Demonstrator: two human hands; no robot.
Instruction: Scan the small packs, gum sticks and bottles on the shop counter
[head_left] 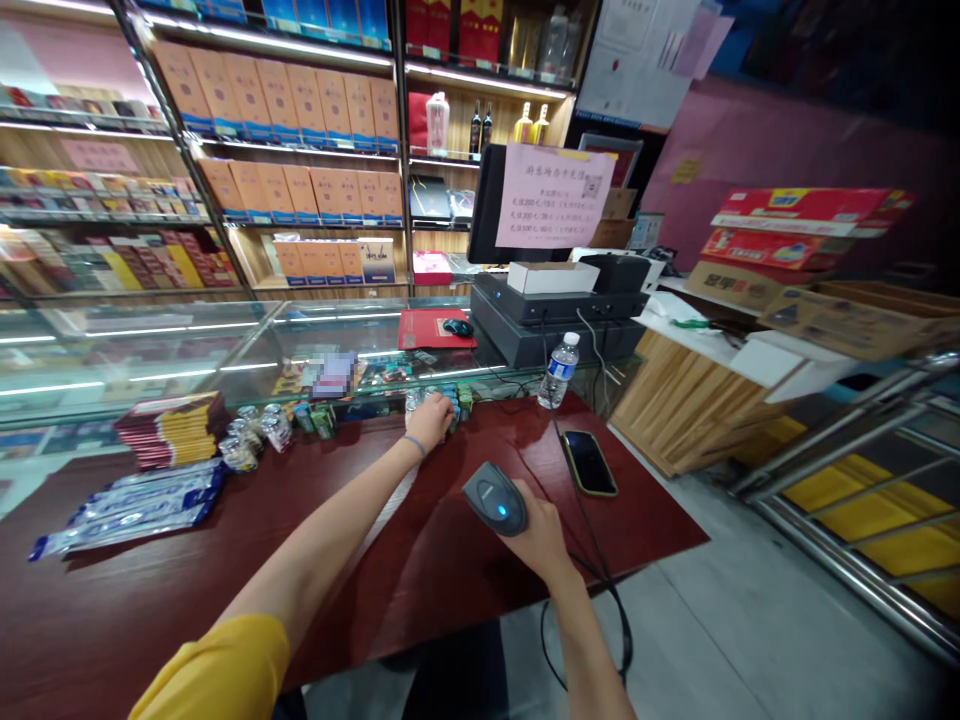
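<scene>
My right hand [541, 535] is wrapped round the handle of a dark grey barcode scanner [495, 497], raised over the dark red desk [300, 590]; a blue light glows on its head. At the desk's far edge, my left hand [430, 420] has its fingers curled down among small silvery and green packs [464, 400]. Whatever is in those fingers is hidden. To the left stand small green boxes [323, 420], several silvery shiny packs [259, 432], a stack of red and yellow packets [171, 432] and long blue-and-clear packages [142, 503].
A black phone [589, 463] and a water bottle [559, 370] are on the desk's right side. The scanner's cable [592, 545] loops off the front edge. Behind are a glass counter [225, 345], a monitor [487, 205] and a mouse [457, 327]. A metal railing [847, 540] stands right.
</scene>
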